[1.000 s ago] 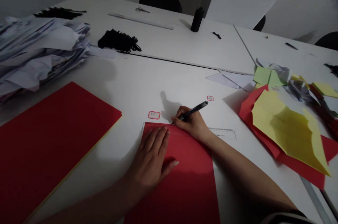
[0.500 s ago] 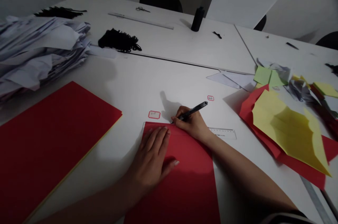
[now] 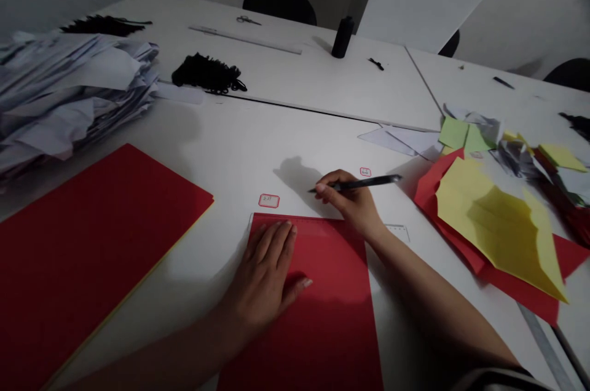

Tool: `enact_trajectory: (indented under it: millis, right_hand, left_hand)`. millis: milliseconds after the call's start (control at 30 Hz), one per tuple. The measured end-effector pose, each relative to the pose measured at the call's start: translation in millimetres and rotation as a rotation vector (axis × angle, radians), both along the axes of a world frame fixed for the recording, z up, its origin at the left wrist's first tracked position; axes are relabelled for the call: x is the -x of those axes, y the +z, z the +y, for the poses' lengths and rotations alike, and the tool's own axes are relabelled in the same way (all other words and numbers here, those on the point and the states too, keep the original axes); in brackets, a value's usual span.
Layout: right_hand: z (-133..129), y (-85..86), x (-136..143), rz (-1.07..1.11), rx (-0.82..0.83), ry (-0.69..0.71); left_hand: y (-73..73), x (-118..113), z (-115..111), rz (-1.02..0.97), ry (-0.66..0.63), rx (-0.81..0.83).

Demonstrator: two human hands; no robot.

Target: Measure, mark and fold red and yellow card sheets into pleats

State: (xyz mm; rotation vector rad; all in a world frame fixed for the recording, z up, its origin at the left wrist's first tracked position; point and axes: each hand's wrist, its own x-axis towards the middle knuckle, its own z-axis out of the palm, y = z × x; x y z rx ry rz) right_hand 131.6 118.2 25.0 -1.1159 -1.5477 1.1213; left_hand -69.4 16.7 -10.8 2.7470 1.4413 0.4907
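clear ruler (image 3: pixel 400 230) mostly hidden under red sheet (image 3: pixel 318 292) and right forearm; sheet's near edge cut off by frame; label (image 3: pixel 269 200) writing too small to read.

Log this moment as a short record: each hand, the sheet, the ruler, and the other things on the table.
left hand: flat on the red sheet, near its top edge
right hand: holds a pen, tip above the table, off the sheet
ruler: clear, along the sheet's top edge, partly under it
labels: two small red-bordered ones beyond the sheet
left side: red stack, white paper pile
right side: yellow and red scraps
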Motion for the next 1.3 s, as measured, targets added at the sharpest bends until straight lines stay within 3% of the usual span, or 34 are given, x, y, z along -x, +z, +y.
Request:
enact_trajectory:
  millis: [133, 233, 367, 600, 733, 967, 1133, 1300]
  right_hand:
    - [-15.5, 5.3, -13.0, -0.183, -0.218, 0.072]
    - [-37.4, -8.7, -15.6, -0.407, -0.426, 0.286]
    - [-57.8, -25.1, -25.6, -0.610, -0.565, 0.323]
    - [-70.7, -21.4, -87.5, -0.678, -0.534, 0.284]
    - [-77.5, -27.4, -113.3, -0.687, -0.481, 0.216]
    - [-74.6, -34.5, -117.1, -0.649, -0.509, 0.147]
    - [-72.3, -29.6, -115.3, -0.600, -0.505, 0.145]
    - [-72.3, -28.1, -116.2, -0.581, -0.489, 0.134]
  left_hand:
    - [-1.9, 0.7, -0.8, 0.004, 0.004, -0.004]
    - [-3.0, 0.7, -1.4, -0.022, 0.007, 0.019]
    - [-2.7, 0.9, -2.9, -0.042, 0.015, 0.054]
    - [-0.3, 1.1, -2.5, -0.024, 0.013, 0.044]
    - [1.7, 0.7, 0.9, -0.031, -0.039, 0.056]
    - [12.5, -4.4, 3.2, -0.046, -0.108, 0.128]
    - [27.9, -29.5, 6.5, -0.070, -0.180, 0.073]
    - [18.0, -50.5, 11.5, -0.066, -0.140, 0.050]
